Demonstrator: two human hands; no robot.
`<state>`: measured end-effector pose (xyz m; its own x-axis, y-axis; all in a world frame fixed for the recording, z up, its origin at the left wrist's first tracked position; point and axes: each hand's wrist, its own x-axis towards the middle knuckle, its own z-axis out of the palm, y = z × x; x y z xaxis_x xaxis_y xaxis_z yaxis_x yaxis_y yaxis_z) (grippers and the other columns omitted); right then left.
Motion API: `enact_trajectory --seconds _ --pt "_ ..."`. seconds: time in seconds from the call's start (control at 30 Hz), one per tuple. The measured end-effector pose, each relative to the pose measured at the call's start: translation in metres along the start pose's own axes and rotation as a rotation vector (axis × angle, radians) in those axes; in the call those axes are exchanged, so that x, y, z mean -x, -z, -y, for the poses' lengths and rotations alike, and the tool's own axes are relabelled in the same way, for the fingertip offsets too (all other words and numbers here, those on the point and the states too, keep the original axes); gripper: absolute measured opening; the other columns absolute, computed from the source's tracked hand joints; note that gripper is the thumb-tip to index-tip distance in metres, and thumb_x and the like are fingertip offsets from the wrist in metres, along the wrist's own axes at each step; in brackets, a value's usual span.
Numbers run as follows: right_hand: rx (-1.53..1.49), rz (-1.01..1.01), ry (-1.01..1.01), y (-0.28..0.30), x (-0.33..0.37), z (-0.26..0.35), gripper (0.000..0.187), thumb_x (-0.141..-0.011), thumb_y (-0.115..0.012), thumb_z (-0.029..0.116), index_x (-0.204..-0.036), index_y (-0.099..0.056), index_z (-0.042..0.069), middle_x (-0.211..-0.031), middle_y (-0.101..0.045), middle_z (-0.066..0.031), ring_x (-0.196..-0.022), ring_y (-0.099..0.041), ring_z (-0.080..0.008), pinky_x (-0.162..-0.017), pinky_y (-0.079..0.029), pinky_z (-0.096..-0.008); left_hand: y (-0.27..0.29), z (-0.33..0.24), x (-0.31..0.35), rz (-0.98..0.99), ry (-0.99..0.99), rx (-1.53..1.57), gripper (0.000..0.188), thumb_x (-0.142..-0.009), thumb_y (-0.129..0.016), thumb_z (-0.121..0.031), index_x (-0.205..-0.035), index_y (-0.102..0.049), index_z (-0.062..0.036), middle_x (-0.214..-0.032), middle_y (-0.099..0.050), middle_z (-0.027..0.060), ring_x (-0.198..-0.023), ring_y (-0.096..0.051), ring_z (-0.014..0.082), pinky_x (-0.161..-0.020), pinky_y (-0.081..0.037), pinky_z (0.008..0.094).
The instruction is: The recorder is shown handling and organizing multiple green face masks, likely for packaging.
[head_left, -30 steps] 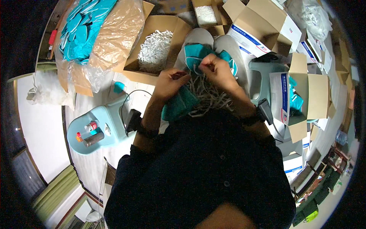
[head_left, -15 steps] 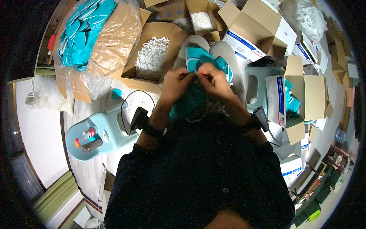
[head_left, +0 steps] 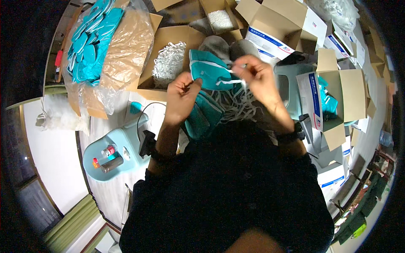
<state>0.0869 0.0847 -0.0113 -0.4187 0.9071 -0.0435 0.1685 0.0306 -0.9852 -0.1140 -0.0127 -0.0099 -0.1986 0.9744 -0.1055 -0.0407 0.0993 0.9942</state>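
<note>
Wide white worktable [head_left: 50, 139] crowded edge to edge. Far left, clear plastic bag of flat teal mask blanks [head_left: 90, 46] slumped over a brown carton. Right side, open cardboard cartons with blue-and-white printed sides [head_left: 333, 90], teal pieces inside one. Ahead of the chest, open brown box of loose white elastic loops [head_left: 168, 63]. Near left, pale blue desktop machine [head_left: 114, 154] with red-capped fittings, black cable running off it. In the lap area, stack of folded teal masks [head_left: 202, 118] beside a tangle of white elastic cords [head_left: 236, 107]. Held up between both hands, one teal cup-shaped face mask [head_left: 209, 74], now raised and spread clear of the stack; a second ago down low, buried in the cords. Left hand [head_left: 181, 95] pinched shut on the mask's left edge. Right hand [head_left: 255, 76] with fingertips closed on a thin white elastic strap [head_left: 230, 82] at the mask's right side, strap drawn taut. Hands farther apart than half a second ago, then nearly touching. Judged: strap being fixed or checked on this single piece.
</note>
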Motion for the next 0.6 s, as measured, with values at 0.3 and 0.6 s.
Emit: enact_trajectory --seconds 0.3,0.6 --pt "0.223 -0.030 0.425 -0.018 0.010 -0.012 0.017 -0.070 -0.072 -0.003 -0.083 -0.062 0.001 -0.077 -0.061 -0.0120 -0.069 -0.060 -0.0233 -0.063 -0.047 -0.0328 -0.016 -0.004 0.002 0.021 -0.162 -0.044 0.007 -0.090 -0.052 0.000 -0.089 -0.056 -0.0050 -0.071 -0.046 -0.0080 -0.062 -0.036 0.0002 -0.056 -0.030 0.0180" --pt "0.103 -0.168 0.179 -0.016 -0.001 -0.017 0.010 -0.077 -0.060 -0.009 -0.080 -0.062 0.000 -0.073 -0.063 -0.0087 -0.069 -0.056 -0.0111 -0.061 -0.043 -0.0252 -0.021 -0.019 0.023 0.011 -0.129 -0.062 0.011 -0.089 -0.052 0.003 -0.093 -0.056 -0.0066 -0.074 -0.046 -0.0081 -0.060 -0.034 -0.0008 -0.054 -0.028 0.0165"
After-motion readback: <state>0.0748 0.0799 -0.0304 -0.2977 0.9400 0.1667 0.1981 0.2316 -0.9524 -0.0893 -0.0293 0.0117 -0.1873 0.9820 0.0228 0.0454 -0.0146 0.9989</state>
